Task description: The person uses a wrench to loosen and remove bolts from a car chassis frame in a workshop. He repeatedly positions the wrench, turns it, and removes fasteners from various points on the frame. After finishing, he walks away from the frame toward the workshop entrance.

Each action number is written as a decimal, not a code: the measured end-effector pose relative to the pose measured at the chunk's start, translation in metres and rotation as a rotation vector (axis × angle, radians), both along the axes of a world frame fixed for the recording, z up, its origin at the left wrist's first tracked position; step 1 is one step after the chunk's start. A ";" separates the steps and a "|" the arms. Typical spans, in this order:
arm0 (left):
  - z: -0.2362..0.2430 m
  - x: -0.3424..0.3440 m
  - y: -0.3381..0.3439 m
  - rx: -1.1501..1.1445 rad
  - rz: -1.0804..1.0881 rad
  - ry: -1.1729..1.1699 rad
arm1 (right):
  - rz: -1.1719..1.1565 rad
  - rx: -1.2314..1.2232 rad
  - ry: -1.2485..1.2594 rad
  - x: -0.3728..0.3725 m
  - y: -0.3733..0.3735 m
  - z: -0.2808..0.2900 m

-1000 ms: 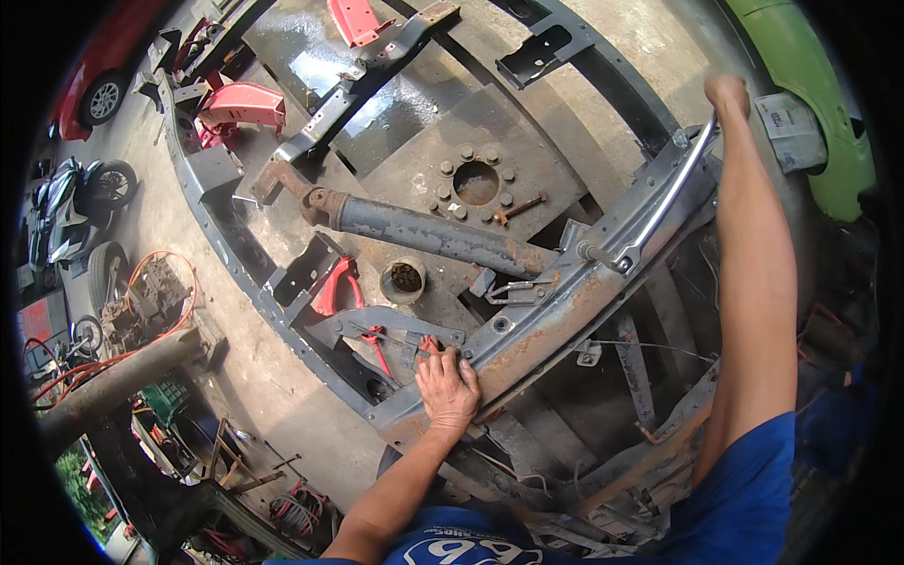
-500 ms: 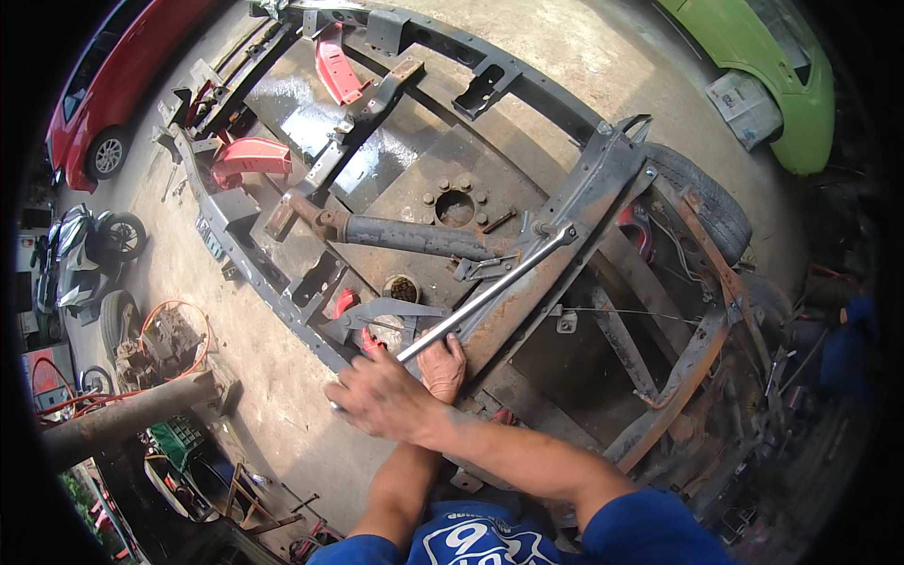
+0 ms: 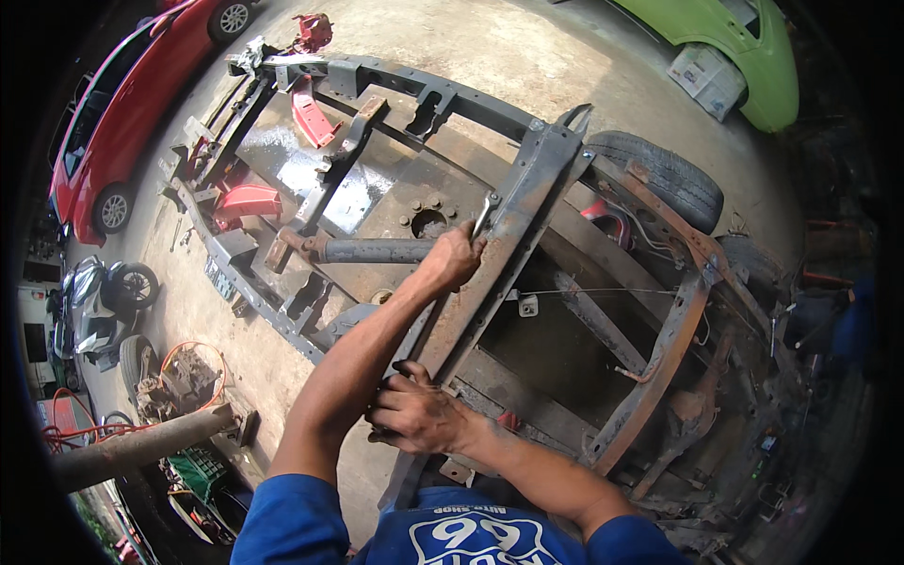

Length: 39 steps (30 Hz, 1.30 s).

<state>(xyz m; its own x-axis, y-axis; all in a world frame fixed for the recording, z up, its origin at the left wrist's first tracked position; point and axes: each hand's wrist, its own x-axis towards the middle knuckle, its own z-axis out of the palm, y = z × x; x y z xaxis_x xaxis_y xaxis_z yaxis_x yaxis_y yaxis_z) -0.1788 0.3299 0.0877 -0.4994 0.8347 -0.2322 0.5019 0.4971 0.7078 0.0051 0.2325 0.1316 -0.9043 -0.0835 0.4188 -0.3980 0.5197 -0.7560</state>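
A dark, rust-streaked steel chassis frame (image 3: 499, 247) lies before me. My left hand (image 3: 456, 257) reaches forward and closes around a silver breaker bar (image 3: 485, 215) near its head, above the frame's crossmember. Nearer my body, my right hand (image 3: 419, 412) is curled over the crossmember, in line with the bar's lower end. My left forearm hides much of the bar between the hands, and the right hand's fingers cover what they grip. To the left of my left hand are a grey tube (image 3: 372, 250) and a flat plate with a bolt-ringed hole (image 3: 429, 221).
Red brackets (image 3: 250, 203) sit within the frame at the left. A tyre (image 3: 659, 179) lies beyond the crossmember. Around stand a red car (image 3: 113, 122), a green car body (image 3: 753, 56) and a motorcycle (image 3: 104, 301). A thick rusty pipe (image 3: 141, 447) juts in at lower left.
My left hand has moved from resting on the crossmember to gripping the bar near its head. The bar has swung closer in line with the crossmember, and my right hand has shifted right.
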 end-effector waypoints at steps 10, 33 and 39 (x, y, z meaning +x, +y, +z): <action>-0.032 0.020 0.008 -0.061 0.104 0.083 | -0.010 0.117 -0.081 0.015 -0.023 -0.086; -0.073 -0.047 0.105 -0.089 0.351 -0.037 | -1.294 -0.559 0.003 0.186 0.078 -0.110; -0.074 -0.045 0.102 -0.019 0.337 -0.177 | -1.757 -1.695 0.630 0.111 0.269 -0.121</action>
<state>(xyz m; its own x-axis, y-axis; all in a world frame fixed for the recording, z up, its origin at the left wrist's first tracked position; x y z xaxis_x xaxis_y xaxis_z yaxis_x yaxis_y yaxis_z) -0.2233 0.4315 0.0135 -0.6960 0.6252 -0.3532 0.1788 0.6273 0.7580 0.1162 0.5012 0.0109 0.4027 0.7320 -0.5496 -0.7022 -0.1380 -0.6985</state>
